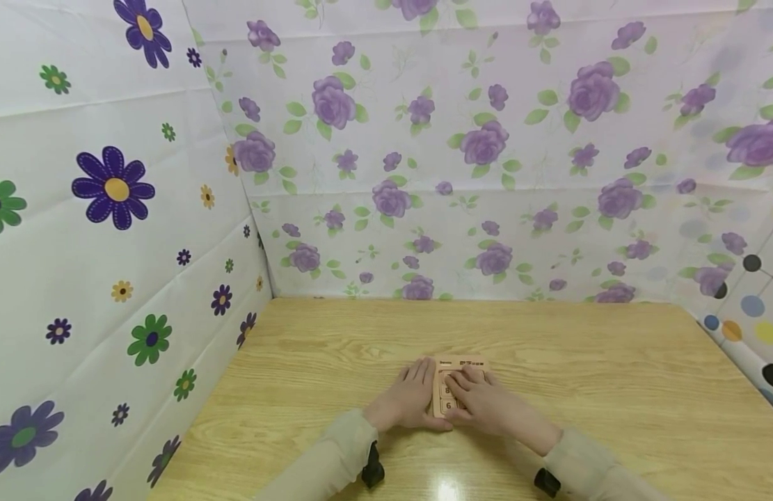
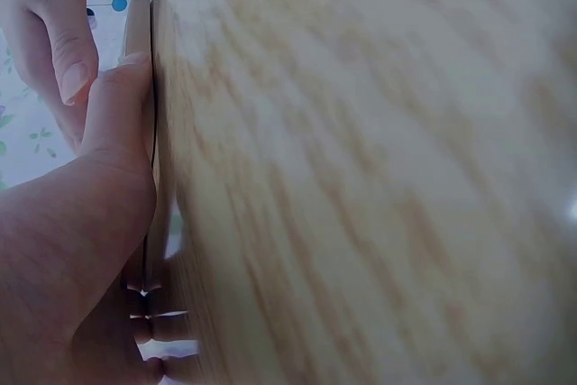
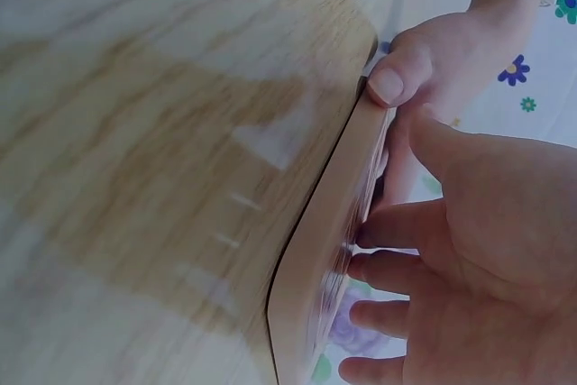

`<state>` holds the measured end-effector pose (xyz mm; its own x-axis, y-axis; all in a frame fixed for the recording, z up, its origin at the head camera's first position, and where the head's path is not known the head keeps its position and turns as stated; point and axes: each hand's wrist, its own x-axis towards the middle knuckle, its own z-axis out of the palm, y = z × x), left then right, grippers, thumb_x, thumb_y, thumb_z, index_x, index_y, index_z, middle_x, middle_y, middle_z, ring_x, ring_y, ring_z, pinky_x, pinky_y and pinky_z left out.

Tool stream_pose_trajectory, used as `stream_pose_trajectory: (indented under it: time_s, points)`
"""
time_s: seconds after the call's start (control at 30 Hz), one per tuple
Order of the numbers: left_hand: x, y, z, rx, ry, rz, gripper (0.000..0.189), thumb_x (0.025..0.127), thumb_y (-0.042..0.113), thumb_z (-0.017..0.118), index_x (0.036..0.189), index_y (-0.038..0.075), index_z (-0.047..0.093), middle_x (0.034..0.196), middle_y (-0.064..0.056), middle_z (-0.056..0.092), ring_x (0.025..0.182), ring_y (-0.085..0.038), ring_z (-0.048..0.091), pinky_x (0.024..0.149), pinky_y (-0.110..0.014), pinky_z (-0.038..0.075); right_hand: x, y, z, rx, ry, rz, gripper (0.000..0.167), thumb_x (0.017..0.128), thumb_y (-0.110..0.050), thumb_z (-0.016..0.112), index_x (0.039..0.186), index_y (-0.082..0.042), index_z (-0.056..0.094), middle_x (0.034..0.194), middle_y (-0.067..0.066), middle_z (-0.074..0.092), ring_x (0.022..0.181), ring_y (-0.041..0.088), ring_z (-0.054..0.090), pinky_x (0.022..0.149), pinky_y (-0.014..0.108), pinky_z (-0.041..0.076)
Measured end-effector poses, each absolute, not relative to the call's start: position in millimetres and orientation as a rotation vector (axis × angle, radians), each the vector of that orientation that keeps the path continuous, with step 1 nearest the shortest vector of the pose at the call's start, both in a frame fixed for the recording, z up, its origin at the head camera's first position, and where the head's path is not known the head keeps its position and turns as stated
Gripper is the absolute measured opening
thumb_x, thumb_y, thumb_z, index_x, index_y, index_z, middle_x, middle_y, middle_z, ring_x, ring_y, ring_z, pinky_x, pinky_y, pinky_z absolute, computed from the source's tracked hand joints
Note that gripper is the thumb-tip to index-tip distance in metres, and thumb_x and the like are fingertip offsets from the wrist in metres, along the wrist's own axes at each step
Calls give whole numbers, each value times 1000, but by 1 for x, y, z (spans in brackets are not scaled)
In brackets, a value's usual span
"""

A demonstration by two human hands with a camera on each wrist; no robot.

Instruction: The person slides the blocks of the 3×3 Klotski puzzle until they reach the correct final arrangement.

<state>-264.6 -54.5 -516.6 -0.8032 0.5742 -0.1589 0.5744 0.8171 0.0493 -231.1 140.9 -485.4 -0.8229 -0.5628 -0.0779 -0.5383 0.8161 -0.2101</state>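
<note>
A flat wooden number puzzle board (image 1: 451, 362) lies on the table, printed along its far edge, with tiles marked 8 and 6 showing. My left hand (image 1: 406, 400) rests against its left side, fingers stretched out along it and thumb reaching along the near edge. In the right wrist view, that thumb (image 3: 389, 87) touches the board's corner. Over the right part of the board lies my right hand (image 1: 480, 403), its fingertips touching the tiles and hiding most of them. The board's side (image 3: 311, 250) shows flat against the tabletop.
Wood-grain tabletop (image 1: 336, 341) surrounds the board. Flower-printed cloth (image 1: 424, 174) hangs behind, another floral sheet (image 1: 117, 278) stands at the left, and a dotted one (image 1: 752, 306) at the right. Dark wrist devices (image 1: 373, 467) sit below both sleeves.
</note>
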Motion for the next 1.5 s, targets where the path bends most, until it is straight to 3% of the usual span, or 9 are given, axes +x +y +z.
stream_pose_trajectory:
  time_s: [0.73, 1.5]
  points:
    - [-265, -54, -518, 916, 2842, -4, 123, 76, 83, 49, 154, -2, 6, 162, -20, 9, 151, -30, 12, 121, -46, 23, -233, 142, -485, -920, 2833, -338, 70, 98, -50, 47, 148, -2, 36, 153, 21, 36, 145, 44, 23, 113, 68, 20]
    - [-265, -54, -518, 894, 2838, 26, 123, 76, 83, 49, 154, -2, 5, 162, -20, 9, 151, -30, 13, 122, -45, 23, -229, 173, -485, -764, 2866, -303, 69, 98, -48, 48, 148, -1, 36, 154, 19, 34, 146, 42, 22, 115, 66, 19]
